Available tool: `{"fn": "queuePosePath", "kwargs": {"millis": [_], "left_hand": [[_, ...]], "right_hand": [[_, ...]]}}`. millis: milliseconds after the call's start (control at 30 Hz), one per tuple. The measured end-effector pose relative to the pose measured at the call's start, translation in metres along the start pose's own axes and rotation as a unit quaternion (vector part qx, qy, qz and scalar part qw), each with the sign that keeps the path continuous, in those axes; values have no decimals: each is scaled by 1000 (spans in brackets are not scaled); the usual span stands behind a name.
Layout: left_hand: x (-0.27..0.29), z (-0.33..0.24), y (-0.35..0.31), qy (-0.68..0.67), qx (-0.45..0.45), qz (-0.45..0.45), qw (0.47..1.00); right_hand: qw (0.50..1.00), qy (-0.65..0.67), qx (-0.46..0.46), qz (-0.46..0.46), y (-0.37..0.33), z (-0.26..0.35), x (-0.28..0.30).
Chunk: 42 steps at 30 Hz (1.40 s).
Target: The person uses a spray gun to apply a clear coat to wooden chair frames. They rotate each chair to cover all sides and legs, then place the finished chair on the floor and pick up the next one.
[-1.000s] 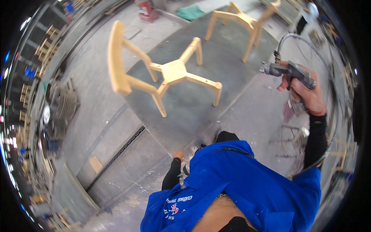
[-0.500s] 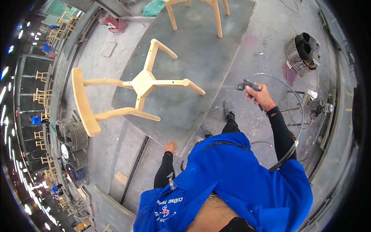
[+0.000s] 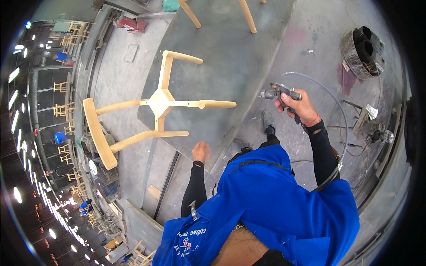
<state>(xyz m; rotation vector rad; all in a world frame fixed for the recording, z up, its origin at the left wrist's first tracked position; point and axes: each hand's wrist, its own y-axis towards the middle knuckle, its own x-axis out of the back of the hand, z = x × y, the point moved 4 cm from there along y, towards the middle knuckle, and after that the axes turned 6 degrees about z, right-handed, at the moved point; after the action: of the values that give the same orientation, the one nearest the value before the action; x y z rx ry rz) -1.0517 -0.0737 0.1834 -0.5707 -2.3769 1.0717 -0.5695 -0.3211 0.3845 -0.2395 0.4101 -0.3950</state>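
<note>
My right hand (image 3: pixel 299 107) is wrapped around a dark metal spray gun (image 3: pixel 284 93), its nozzle toward the left. A grey hose (image 3: pixel 341 116) loops away from the gun. My left hand (image 3: pixel 201 152) hovers over the near edge of the grey board (image 3: pixel 222 128), fingers loosely extended and slightly blurred, with nothing visible in them. Just beyond it is the nearest leg of a pale wooden chair frame (image 3: pixel 160 104), apart from the hand. The frame has no seat and lies tipped over, its curved backrest (image 3: pixel 100 134) toward the left.
Legs of another wooden chair (image 3: pixel 247 17) stand at the board's far end. A round container (image 3: pixel 359 53) with dark cylinders sits at the far right. A red box (image 3: pixel 131 24) is at the far left. Along the left are many chairs and several people in blue.
My left hand has moved forward, nearer the chair frame's leg. The chair frame appears slightly turned. My right hand's spray gun has tilted a little, and the view has shifted.
</note>
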Motion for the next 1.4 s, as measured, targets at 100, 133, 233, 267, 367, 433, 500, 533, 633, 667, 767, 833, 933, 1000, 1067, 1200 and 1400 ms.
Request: {"fn": "queuePosePath", "kwargs": {"millis": [100,133,233,267,367,433,500,533,633,667,767,833,933,1000,1067,1200,1400], "left_hand": [[-19,-52,1,-14,-70,-44,996],[-27,-74,0,5,-131,-50,990],[-61,-127,13,23,-226,-51,972],[-74,-146,25,58,-257,-100,959],[-118,-190,54,80,-324,-245,910],[-133,-196,53,32,-306,-286,907],[-144,-199,52,-60,-283,-268,919],[-147,-199,53,-99,-247,-271,925],[-141,-194,48,-103,-246,-267,926],[-134,-186,41,-79,-271,-271,920],[-105,-152,13,-109,-341,-208,910],[-71,-127,-17,-183,-296,-105,931],[-5,-120,-72,-190,-329,-22,925],[41,-120,-87,-153,-279,-59,946],[68,-120,-89,-128,-306,-96,938],[92,-129,-75,-14,-441,-312,841],[102,-142,-66,-129,-405,-311,850]], "right_hand": [[1000,-18,9,13,14,16,-3],[999,-34,-17,-1,19,15,0],[997,-66,-48,-8,32,1,6],[995,-75,-60,-9,32,-4,9],[991,-95,-91,-10,20,-15,26],[989,-102,-109,-18,3,-20,33],[988,-101,-113,-34,-16,-21,40],[984,-120,-127,-35,-23,-19,44],[992,-74,-54,-84,-40,-10,42],[994,-58,-41,-80,-42,-5,43],[993,-61,-29,-101,-48,14,39],[993,-75,4,-92,-48,31,30],[990,-87,72,-83,-44,55,1],[986,-125,94,-55,-40,67,-27],[981,-140,131,-20,-35,76,-61],[968,-170,144,117,-39,74,-118],[958,-176,163,158,-45,77,-138]]}}
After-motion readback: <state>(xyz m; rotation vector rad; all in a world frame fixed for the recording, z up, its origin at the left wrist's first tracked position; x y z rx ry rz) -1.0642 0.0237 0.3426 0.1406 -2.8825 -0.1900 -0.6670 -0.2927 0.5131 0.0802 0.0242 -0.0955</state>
